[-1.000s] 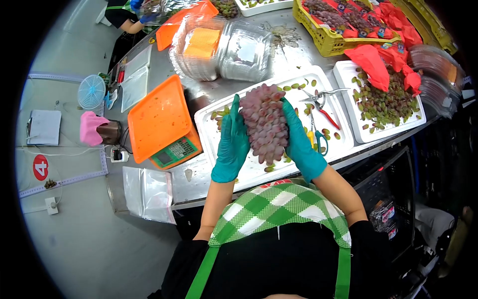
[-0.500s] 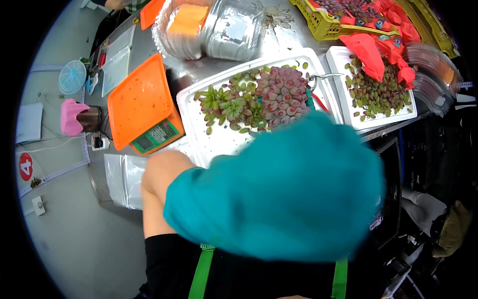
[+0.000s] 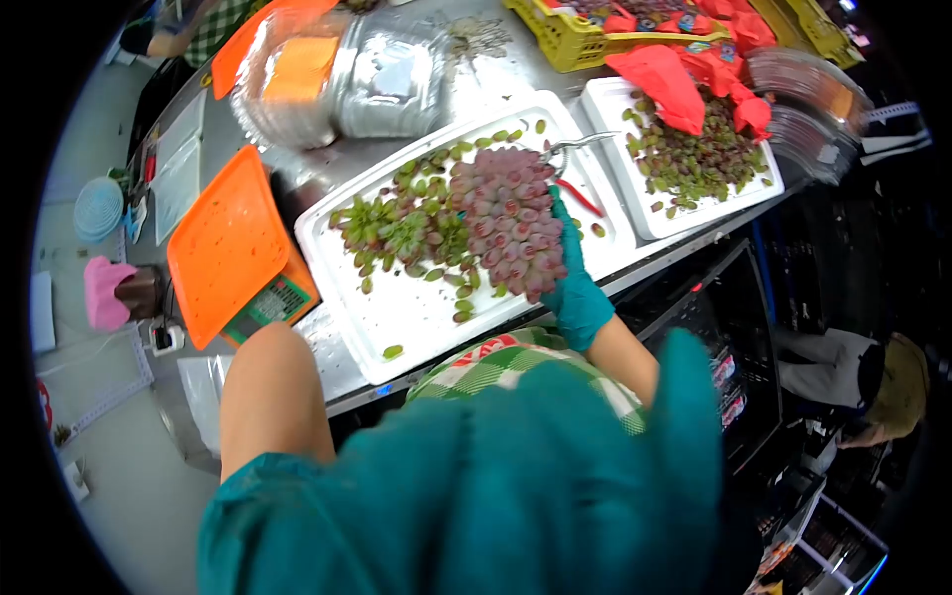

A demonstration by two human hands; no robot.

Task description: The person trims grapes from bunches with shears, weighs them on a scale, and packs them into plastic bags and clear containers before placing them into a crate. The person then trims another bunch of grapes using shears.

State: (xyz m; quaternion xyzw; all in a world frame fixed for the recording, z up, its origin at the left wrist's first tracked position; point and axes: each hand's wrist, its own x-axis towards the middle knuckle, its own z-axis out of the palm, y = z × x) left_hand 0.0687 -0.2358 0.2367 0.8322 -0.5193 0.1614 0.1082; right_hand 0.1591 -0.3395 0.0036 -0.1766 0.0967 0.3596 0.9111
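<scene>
My right hand point(image 3: 581, 297), in a teal glove, grips a large reddish-purple succulent cluster point(image 3: 508, 223) from its right side, and the leaves hide most of my fingers. It is over a white tray point(image 3: 426, 342) with loose green leaves and green rosettes point(image 3: 405, 236). Pliers or cutters with a red handle point(image 3: 581, 198) lie beside my right hand. My left hand point(image 3: 496, 486), also gloved in teal, is very close to the camera and blurred. One digit sticks up at its right side; its other fingers cannot be made out.
An orange scale point(image 3: 228, 253) stands left of the tray. Clear plastic containers point(image 3: 392, 79) are behind it. To the right are a second white tray point(image 3: 645, 213) of small leaves, red paper point(image 3: 659, 84) and a yellow crate point(image 3: 555, 35). Another person point(image 3: 843, 372) is at far right.
My left hand has moved lower and toward the camera, uncovering my right hand, the succulent cluster and the tray's front. The view has shifted, so the table items appear farther left.
</scene>
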